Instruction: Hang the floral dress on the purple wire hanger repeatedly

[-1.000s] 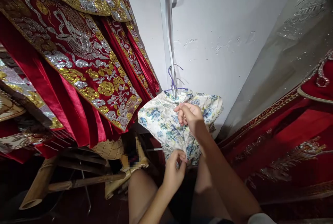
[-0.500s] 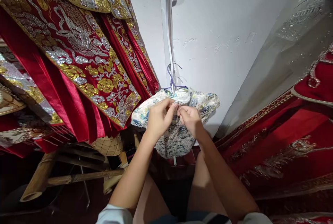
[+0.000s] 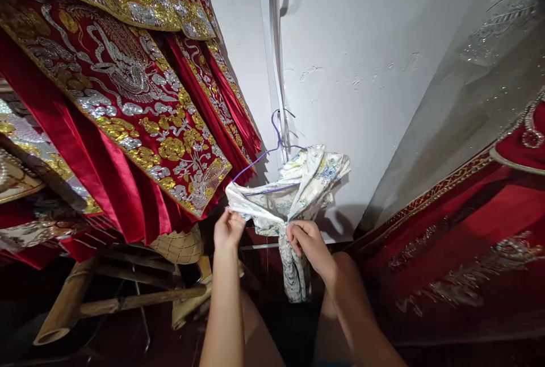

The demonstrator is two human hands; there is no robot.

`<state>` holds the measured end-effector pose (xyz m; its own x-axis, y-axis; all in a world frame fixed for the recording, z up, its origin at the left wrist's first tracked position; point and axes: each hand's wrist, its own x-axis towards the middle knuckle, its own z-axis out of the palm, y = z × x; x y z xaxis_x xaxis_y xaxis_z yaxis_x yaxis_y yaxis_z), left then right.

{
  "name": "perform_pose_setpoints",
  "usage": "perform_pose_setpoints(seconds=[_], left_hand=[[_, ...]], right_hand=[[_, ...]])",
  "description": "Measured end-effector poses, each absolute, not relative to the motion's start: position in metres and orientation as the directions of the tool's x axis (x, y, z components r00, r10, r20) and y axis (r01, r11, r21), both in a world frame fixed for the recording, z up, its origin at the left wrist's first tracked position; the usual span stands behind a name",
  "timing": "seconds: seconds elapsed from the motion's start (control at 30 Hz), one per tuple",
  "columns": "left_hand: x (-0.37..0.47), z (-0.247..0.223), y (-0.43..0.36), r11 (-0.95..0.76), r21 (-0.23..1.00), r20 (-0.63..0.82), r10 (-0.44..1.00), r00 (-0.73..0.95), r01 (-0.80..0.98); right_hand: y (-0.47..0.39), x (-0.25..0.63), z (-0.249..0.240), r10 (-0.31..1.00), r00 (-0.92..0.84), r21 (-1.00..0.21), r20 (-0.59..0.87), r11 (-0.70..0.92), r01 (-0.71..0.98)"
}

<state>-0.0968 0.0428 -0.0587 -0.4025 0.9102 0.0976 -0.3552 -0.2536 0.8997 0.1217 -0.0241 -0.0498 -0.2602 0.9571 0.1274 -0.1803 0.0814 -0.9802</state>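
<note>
The right hand [image 3: 310, 244] pinches the floral garment [image 3: 264, 208] at its front edge, while the left hand [image 3: 229, 234] touches the side, its grip unclear. The cloth droops around the purple hanger [image 3: 279, 143] in front of the wall [image 3: 357, 32]; gentle, even tension should spare the thin fabric and keep the wire from slipping.

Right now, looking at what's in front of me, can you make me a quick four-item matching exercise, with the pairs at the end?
Things:
1. Hanger
2. Floral garment
3. Right hand
4. Embroidered red cloth

Descriptions:
A. Pinching fabric at the front of the neckline
B. Upper left of the picture
C. Purple
D. White with a blue pattern

Pairs: 1-C, 2-D, 3-A, 4-B
</note>
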Motion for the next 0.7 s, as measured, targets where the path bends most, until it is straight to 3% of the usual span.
perform_pose_setpoints(seconds=[0.17,0.4,0.53,0.6,0.7], left_hand=[[-0.058,-0.101,0.025,-0.024,0.951,-0.09,0.933,-0.348,-0.309],[-0.056,-0.097,0.023,0.078,0.997,-0.081,0.982,-0.173,-0.021],[-0.042,-0.092,0.012,0.086,0.987,-0.091,0.995,0.03,0.139],[-0.031,-0.086,0.004,0.055,0.996,-0.061,0.994,0.086,0.065],[-0.018,-0.071,-0.01,0.019,0.966,0.014,0.992,0.125,-0.259]], right_hand=[[-0.03,0.137,-0.069,0.984,-0.168,-0.975,0.061,0.023,-0.221],[-0.045,0.161,-0.071,0.99,-0.138,-0.993,0.027,0.01,-0.12],[-0.048,0.164,-0.08,0.982,-0.185,-0.997,-0.043,-0.053,-0.051],[-0.045,0.169,-0.089,0.969,-0.231,-0.996,-0.088,-0.09,0.005],[-0.036,0.183,-0.095,0.957,-0.248,-0.986,-0.153,-0.131,0.104]])
